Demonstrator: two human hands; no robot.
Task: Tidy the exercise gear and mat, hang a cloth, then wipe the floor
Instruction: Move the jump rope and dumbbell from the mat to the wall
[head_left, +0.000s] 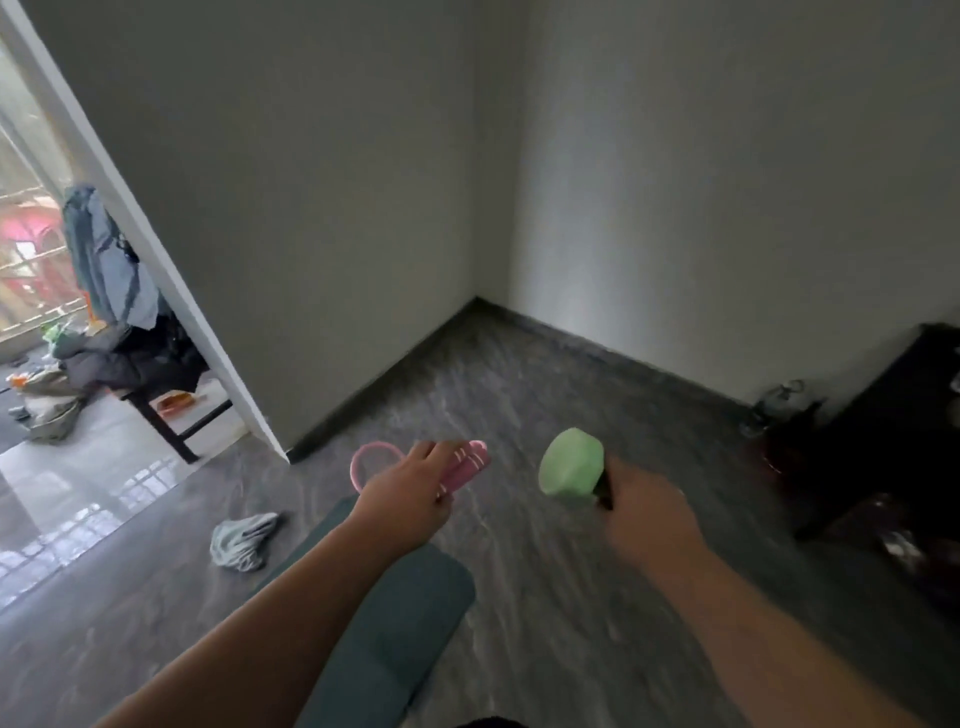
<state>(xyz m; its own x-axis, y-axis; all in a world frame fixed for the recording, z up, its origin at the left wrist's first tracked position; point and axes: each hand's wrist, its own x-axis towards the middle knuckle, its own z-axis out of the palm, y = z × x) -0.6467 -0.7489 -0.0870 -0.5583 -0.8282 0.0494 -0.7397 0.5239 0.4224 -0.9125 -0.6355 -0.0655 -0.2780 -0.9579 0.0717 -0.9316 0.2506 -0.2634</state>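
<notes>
Spreading across the lower frame, grey streaked floor (519, 395), running back to the corner where two pale walls meet. Lying on that floor at its near edge, teal mat (395, 623), rolled, long axis slanting from bottom centre up toward the left hand, near end cut off by the frame, far end partly hidden behind the left forearm. Standing against the right edge, dark cabinet (898, 415), blurred, contents hard to make out; beside its foot by the far wall, something glassy, too smeared to name. Past the doorway at the left edge, dark bench (161, 395) heaped with clothes.

Held up over the middle of the floor, green dumbbell (571, 462), matte pale-green faceted head facing the camera and tilted up-left, black handle running down-right into the right hand (649, 519), fingers wrapped closed round it; other head hidden behind that hand.

Raised just left of it, pink grip trainer (462, 465), ribbed pink handle with pale stripes pointing up-right, thin pink loop showing to the left of the left hand (410, 493), which clasps it with fingers curled over; joint hidden beneath the palm.

Crumpled on the floor near the mat's left edge, grey cloth (241, 540), apart from both hands.
</notes>
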